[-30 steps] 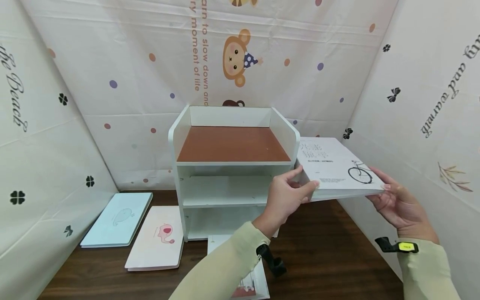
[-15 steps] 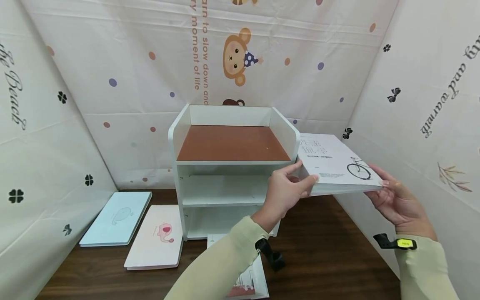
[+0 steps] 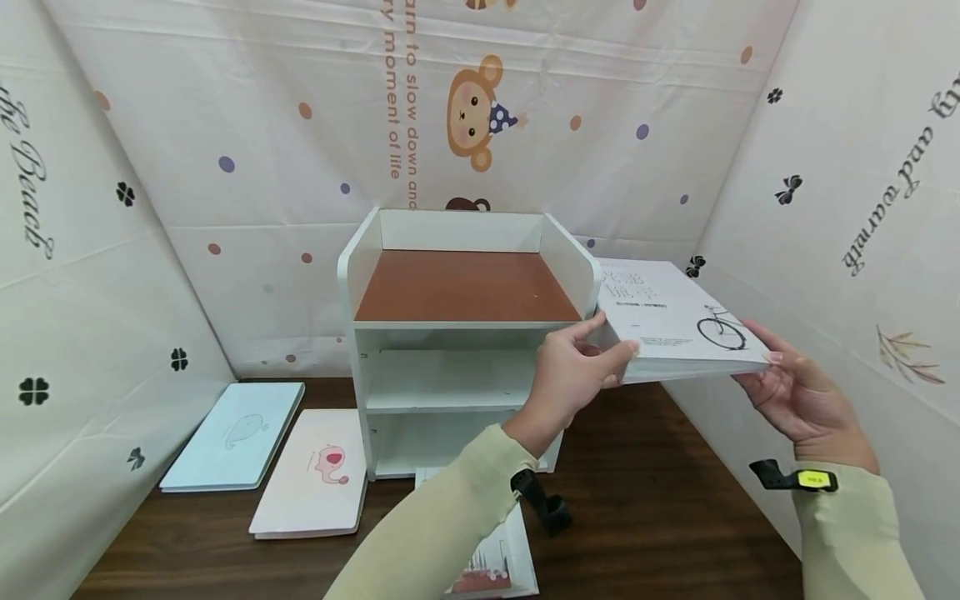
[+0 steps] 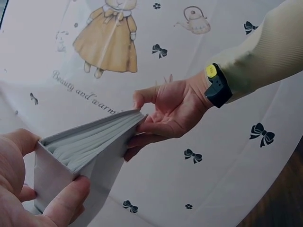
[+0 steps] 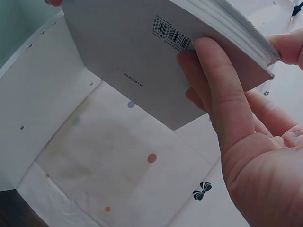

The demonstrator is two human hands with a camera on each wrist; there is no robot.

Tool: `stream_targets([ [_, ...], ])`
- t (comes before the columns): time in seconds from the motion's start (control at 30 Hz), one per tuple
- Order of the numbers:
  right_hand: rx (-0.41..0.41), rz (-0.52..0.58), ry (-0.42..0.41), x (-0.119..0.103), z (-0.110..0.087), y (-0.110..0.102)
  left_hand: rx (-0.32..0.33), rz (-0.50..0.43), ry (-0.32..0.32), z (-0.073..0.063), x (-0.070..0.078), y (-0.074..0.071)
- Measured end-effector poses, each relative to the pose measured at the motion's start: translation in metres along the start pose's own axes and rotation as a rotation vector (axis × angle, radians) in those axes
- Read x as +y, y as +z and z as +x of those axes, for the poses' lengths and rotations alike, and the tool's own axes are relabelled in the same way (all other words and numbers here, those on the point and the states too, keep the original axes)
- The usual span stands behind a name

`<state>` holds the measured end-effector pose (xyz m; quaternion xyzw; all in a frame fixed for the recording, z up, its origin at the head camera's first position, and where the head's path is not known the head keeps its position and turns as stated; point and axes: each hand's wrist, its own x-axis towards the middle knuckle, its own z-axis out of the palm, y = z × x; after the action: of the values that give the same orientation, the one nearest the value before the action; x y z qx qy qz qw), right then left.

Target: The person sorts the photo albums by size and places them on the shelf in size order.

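Observation:
Both hands hold up a white book with a bicycle drawn on its cover, just right of the white shelf unit. My left hand grips the book's near left corner at the spine, thumb and fingers on either side. At the near right corner my right hand pinches it, thumb on top and fingers beneath. In the right wrist view the book's back cover shows a barcode beside the fingers. The left wrist view shows the page edges slightly fanned.
On the dark wooden table lie a light blue notebook and a white notebook with a pink elephant, left of the shelf. Another book lies in front, partly under the left forearm. Printed cloth hangs around the table.
Both hands have raised the book slightly, alongside the shelf's right wall. Their grip on it looks the same. The shelf and the notebooks have stayed in place.

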<state>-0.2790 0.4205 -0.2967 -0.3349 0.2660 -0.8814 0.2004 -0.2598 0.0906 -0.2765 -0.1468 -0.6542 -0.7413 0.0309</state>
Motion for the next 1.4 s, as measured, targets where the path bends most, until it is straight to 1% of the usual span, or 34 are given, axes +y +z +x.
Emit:
stream_targets([
  [0.13,0.0,0.006,0.007,-0.001,0.002,0.001,-0.001,-0.017,-0.013,0.0,0.003,-0.001],
  [0.27,0.002,0.006,0.011,-0.003,0.002,0.003,0.003,-0.006,-0.023,0.0,0.006,-0.001],
  [0.53,-0.001,0.01,0.009,-0.006,0.004,0.006,0.006,0.016,-0.014,0.002,0.01,0.001],
  [0.87,0.049,0.022,-0.007,-0.009,0.006,0.011,0.014,0.017,-0.022,0.003,0.016,0.004],
  [1.1,0.055,0.028,-0.025,-0.01,0.01,0.014,0.018,0.031,0.002,0.004,0.019,0.005],
  [1.4,0.108,0.03,-0.033,-0.016,0.014,0.018,0.012,0.002,0.019,0.005,0.023,0.006],
])
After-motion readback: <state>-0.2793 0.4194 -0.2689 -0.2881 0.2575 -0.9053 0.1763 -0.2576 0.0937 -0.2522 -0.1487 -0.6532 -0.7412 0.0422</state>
